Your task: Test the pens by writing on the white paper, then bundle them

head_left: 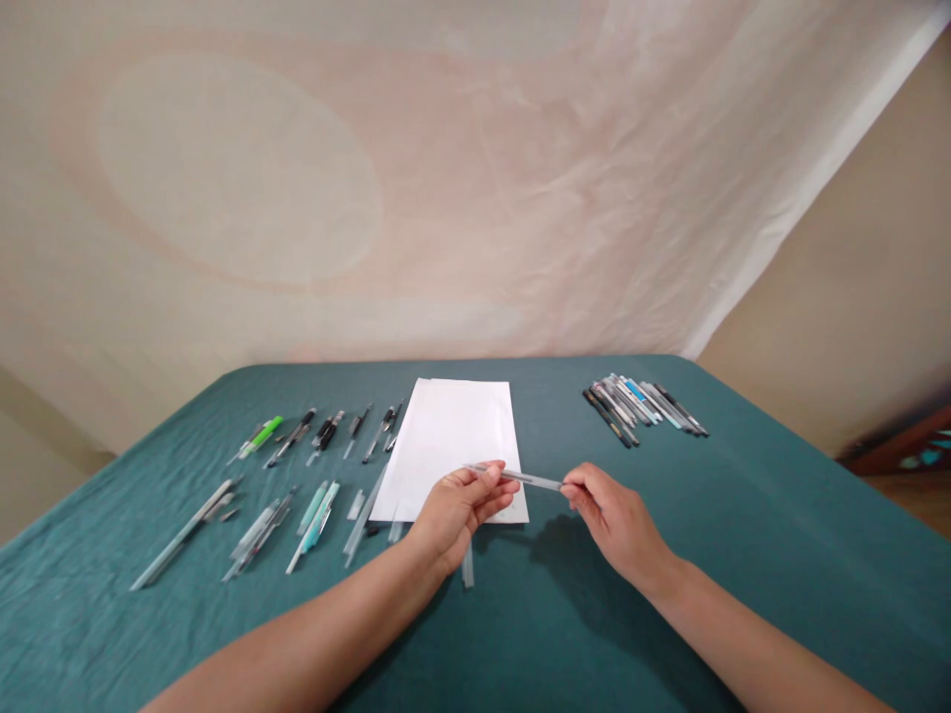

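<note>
My left hand (465,505) pinches a slim translucent pen (541,482) between thumb and fingers, above the near edge of a stack of white paper (465,426). The fingertips of my right hand (613,520) close on the pen's right end. It lies almost level between both hands, and a thin inner tube seems to show through its barrel. Under my left wrist a clear plastic piece (468,569) lies on the cloth, partly hidden. Other clear tubes (364,520) lie just left of the paper.
Dismantled pens lie in small groups on the left of the green-covered table (743,555), among them a bright green one (263,436), turquoise parts (319,525) and a long clear barrel (182,535). A pile of pens (643,404) sits at the back right. Pale cloth (475,198) hangs behind.
</note>
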The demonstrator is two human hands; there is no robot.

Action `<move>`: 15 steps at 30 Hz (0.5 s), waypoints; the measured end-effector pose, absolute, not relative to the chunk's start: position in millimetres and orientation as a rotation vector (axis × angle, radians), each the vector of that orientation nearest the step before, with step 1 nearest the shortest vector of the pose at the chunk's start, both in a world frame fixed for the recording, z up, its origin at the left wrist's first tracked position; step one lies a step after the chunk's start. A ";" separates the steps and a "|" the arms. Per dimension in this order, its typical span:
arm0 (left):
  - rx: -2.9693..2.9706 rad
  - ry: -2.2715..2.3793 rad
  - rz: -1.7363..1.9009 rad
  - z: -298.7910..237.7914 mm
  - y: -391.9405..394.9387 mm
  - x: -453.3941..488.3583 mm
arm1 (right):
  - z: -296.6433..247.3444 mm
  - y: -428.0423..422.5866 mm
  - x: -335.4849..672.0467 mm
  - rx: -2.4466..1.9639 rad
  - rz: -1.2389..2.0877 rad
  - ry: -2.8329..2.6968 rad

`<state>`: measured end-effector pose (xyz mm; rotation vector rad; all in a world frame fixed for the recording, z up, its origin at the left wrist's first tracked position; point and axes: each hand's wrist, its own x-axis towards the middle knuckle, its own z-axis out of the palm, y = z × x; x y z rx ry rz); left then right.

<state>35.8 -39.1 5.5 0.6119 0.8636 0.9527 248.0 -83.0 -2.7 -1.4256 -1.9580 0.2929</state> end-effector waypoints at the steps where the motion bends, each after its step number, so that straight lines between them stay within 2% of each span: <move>1: 0.614 0.862 0.953 5.3 -39.1 35.9 | -3.6 -82.8 248.4 -1.424 0.304 -1.975; 6: 0.621 0.866 0.965 2.7 -37.3 34.6 | -9.0 -80.2 251.2 -1.463 0.385 -1.915; 15: 0.621 0.882 0.973 4.0 -36.3 34.3 | -4.7 -82.1 251.2 -1.420 0.330 -2.027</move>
